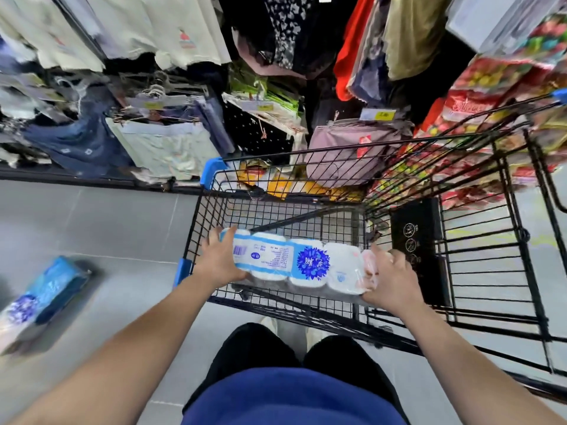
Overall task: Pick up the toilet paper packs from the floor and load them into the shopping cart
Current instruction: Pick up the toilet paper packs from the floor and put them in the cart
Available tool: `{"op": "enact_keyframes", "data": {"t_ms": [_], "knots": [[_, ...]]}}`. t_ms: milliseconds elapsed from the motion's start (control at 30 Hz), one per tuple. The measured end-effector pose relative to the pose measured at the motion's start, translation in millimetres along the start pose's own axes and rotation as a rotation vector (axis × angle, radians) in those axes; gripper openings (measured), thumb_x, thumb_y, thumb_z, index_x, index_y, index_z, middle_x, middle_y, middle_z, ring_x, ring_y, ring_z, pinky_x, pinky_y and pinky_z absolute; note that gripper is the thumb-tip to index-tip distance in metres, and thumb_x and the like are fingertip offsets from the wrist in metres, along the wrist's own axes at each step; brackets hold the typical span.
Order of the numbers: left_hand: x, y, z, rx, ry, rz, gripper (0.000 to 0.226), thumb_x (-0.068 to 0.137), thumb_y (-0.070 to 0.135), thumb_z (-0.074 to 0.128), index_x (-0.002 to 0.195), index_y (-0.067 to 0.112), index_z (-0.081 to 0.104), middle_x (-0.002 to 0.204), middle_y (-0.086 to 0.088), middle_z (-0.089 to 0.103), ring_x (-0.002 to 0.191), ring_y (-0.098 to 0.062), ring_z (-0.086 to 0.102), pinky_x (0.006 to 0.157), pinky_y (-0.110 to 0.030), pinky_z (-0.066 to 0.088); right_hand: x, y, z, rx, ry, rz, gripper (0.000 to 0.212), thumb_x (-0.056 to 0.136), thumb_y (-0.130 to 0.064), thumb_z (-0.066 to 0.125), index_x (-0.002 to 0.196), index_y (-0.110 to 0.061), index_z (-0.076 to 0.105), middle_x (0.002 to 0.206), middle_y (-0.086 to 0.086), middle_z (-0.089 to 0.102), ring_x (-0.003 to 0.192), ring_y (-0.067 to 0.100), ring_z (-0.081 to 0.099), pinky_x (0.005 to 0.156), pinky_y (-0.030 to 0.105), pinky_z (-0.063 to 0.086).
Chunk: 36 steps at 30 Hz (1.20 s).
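Observation:
A white and blue toilet paper pack (294, 262) lies lengthwise inside the basket of the black wire shopping cart (478, 289), low over its floor. My left hand (219, 260) grips its left end and my right hand (391, 279) grips its right end. Whether the pack rests on the cart floor I cannot tell. A second pack in blue wrapping (43, 294) lies on the grey floor at the far left, blurred.
Racks of hanging clothes (159, 145) line the far side of the aisle. Colourful packaged goods (478, 96) are stacked at the right behind the cart. Grey tiled floor (92, 222) stretches left of the cart. My legs and shoes stand against the cart's near side.

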State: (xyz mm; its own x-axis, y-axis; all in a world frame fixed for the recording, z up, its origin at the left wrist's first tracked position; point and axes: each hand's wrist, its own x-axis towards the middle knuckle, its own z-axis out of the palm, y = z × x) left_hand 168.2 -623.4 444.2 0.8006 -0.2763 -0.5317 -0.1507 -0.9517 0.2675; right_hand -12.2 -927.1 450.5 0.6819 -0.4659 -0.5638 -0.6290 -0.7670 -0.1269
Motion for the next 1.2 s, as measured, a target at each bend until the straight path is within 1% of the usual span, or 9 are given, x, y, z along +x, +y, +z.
{"op": "enact_keyframes", "data": {"t_ms": [167,267,367,567,767,900,967,1100,1200], "knots": [[14.5,-4.9,22.2,0.063,-0.062,-0.059,0.128,0.055,0.038,0.093,0.156,0.029,0.015,0.152,-0.009,0.02,0.139,-0.034,0.029,0.11,-0.051,0.042,19.0,3.2,29.2,-0.045,-0.075,0.018,0.121,0.062,-0.049,0.084,0.156,-0.032,0.01,0.15,0.017,0.025,0.136,0.037,0.038,0.113,0.044,0.036],[19.3,-11.4,35.0,0.093,-0.09,-0.09,0.129,0.055,0.037,0.093,0.157,0.028,0.013,0.153,-0.01,0.021,0.138,-0.035,0.032,0.111,-0.05,0.042,28.4,1.2,43.7,-0.093,-0.114,0.013,0.119,0.063,-0.049,0.083,0.155,-0.031,0.009,0.145,0.017,0.028,0.132,0.035,0.042,0.11,0.043,0.039],[23.8,-17.5,46.2,0.092,-0.1,-0.118,0.129,0.056,0.034,0.094,0.157,0.028,0.013,0.153,-0.009,0.02,0.139,-0.034,0.028,0.11,-0.051,0.043,36.5,-1.8,59.1,-0.107,-0.136,0.025,0.119,0.063,-0.049,0.084,0.154,-0.032,0.009,0.143,0.016,0.029,0.13,0.033,0.043,0.109,0.041,0.039],[30.5,-25.2,65.9,0.113,-0.109,-0.161,0.122,0.065,0.026,0.091,0.157,0.028,0.011,0.155,-0.01,0.016,0.141,-0.035,0.024,0.109,-0.05,0.042,52.6,-10.6,90.7,-0.092,-0.162,0.062,0.111,0.07,-0.036,0.085,0.154,-0.029,0.013,0.152,0.021,0.023,0.137,0.038,0.04,0.114,0.045,0.038],[38.8,-26.4,81.7,0.248,-0.186,-0.203,0.122,0.071,0.02,0.086,0.157,0.024,-0.001,0.153,-0.017,0.01,0.141,-0.041,0.025,0.104,-0.046,0.049,67.6,-6.1,103.6,0.006,-0.274,0.095,0.086,0.082,-0.037,0.077,0.15,-0.021,0.027,0.142,0.018,0.039,0.124,0.035,0.054,0.1,0.043,0.05],[39.7,-20.4,85.3,0.297,-0.228,-0.25,0.123,0.074,0.016,0.083,0.157,0.024,-0.007,0.152,-0.021,0.009,0.14,-0.043,0.026,0.1,-0.044,0.05,69.7,-0.6,106.6,0.102,-0.32,0.133,0.079,0.088,-0.038,0.07,0.151,-0.018,0.028,0.15,0.017,0.038,0.131,0.037,0.05,0.104,0.042,0.048],[39.6,-17.2,84.7,0.32,-0.25,-0.276,0.126,0.072,0.022,0.084,0.157,0.025,-0.008,0.152,-0.021,0.007,0.141,-0.043,0.022,0.106,-0.047,0.046,66.8,-1.5,106.1,0.1,-0.292,0.124,0.078,0.088,-0.039,0.068,0.152,-0.017,0.028,0.149,0.017,0.038,0.132,0.037,0.048,0.107,0.043,0.046],[38.9,-7.6,76.5,0.34,-0.246,-0.237,0.12,0.077,0.031,0.081,0.158,0.025,-0.007,0.16,-0.021,-0.006,0.149,-0.046,0.005,0.12,-0.055,0.024,61.5,-7.5,93.4,0.162,-0.106,-0.011,0.068,0.09,-0.036,0.065,0.149,-0.018,0.038,0.146,0.012,0.044,0.129,0.034,0.05,0.106,0.044,0.045],[39.5,0.6,60.3,0.3,-0.167,-0.158,0.11,0.081,0.031,0.077,0.159,0.023,-0.001,0.162,-0.021,-0.004,0.15,-0.045,0.006,0.12,-0.053,0.023,61.1,-13.4,72.9,0.192,-0.012,-0.145,0.064,0.091,-0.036,0.066,0.148,-0.018,0.042,0.143,0.011,0.048,0.128,0.033,0.052,0.106,0.044,0.045]]}}
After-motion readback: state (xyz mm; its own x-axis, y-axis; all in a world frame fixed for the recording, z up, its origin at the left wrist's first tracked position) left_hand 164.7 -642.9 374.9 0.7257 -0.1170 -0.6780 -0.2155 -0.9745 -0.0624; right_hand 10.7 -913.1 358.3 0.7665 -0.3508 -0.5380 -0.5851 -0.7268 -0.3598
